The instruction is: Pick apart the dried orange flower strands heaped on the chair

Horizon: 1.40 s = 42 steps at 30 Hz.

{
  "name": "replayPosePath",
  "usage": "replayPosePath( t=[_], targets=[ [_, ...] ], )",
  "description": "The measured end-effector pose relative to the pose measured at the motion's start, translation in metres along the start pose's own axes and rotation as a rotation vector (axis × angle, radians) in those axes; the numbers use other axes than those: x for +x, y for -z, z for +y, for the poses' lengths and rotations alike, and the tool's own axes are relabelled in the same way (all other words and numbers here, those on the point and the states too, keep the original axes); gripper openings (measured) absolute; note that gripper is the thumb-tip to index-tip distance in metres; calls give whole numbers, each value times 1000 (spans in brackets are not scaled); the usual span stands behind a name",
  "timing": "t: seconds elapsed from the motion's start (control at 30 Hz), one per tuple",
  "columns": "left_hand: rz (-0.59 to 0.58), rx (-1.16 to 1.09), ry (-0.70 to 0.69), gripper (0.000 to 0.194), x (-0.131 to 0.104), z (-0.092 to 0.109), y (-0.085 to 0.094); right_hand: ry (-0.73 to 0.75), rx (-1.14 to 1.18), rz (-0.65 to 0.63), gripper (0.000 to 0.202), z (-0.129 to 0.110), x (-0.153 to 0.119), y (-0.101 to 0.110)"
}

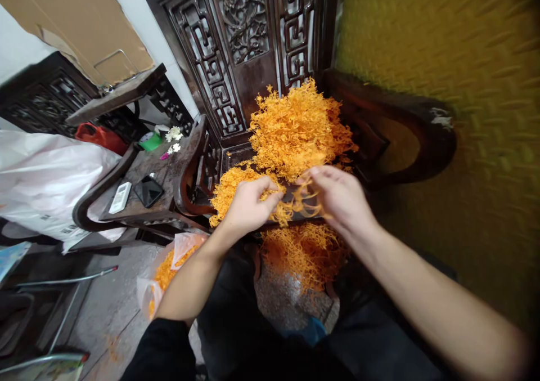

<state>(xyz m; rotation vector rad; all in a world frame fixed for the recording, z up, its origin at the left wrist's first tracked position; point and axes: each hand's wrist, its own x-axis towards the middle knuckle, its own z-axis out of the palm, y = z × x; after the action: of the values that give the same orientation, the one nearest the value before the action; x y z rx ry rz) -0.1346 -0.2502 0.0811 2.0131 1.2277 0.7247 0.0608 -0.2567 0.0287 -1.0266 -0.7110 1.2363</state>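
Note:
A large heap of thin orange strands (295,128) lies on the seat of a dark carved wooden chair (240,43). My left hand (248,204) is closed around a clump of these strands at the heap's near edge. My right hand (340,198) pinches a few strands between thumb and fingers, just to the right of the left hand. More orange strands (306,251) lie lower down, below both hands. A clear plastic bag (162,277) with orange strands inside sits on the floor by my left forearm.
A second dark chair (126,201) at the left holds a black phone (148,191), a white remote (120,197) and a green tub (151,141). White plastic sheeting (46,178) lies far left. A yellow textured wall (455,88) fills the right. Metal rods (67,279) rest on the floor.

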Motion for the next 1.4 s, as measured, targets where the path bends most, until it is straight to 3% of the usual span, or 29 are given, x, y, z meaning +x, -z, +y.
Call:
replayPosePath(
  t=[0.1,0.2,0.33,0.4,0.47,0.6,0.73,0.8,0.87,0.93,0.97,1.03,1.17,1.33,1.4],
  targets=[
    [-18,-292,101,27,-1,-4,5,30,145,69,35,-14,11,16],
    [-5,-531,156,28,4,-12,7,-18,131,-75,37,-21,6,22],
    [57,-648,147,29,12,-19,6,-15,48,-185,42,-18,-7,16],
    [70,-666,120,36,15,-20,4,18,3,-213,41,-15,-10,12],
    [48,-656,110,30,15,-18,3,66,-70,-228,37,-13,-10,9],
    [-62,-525,127,23,15,-11,-2,158,-235,-224,50,-8,-14,2],
    [-8,-281,-54,38,14,-2,-9,185,-272,-252,52,-4,-19,-5],
    [63,-184,-165,41,10,2,-12,154,-212,-194,48,-6,-16,-4],
    [71,-157,-239,46,5,5,-13,123,-81,-27,42,-12,-9,4],
    [21,-246,-219,45,0,4,-12,139,50,126,37,-21,0,15],
    [-9,-325,-178,43,0,2,-11,156,82,139,36,-25,3,21],
    [-42,-493,-91,37,2,-3,-8,180,42,45,35,-30,4,30],
    [-4,-658,-9,32,12,-9,-6,159,-272,-214,42,-26,-11,29],
    [-74,-516,49,49,15,-3,-13,106,-418,-406,47,-20,-26,17],
    [-22,-498,50,49,19,-2,-12,104,-414,-455,47,-20,-28,15]
  ],
)
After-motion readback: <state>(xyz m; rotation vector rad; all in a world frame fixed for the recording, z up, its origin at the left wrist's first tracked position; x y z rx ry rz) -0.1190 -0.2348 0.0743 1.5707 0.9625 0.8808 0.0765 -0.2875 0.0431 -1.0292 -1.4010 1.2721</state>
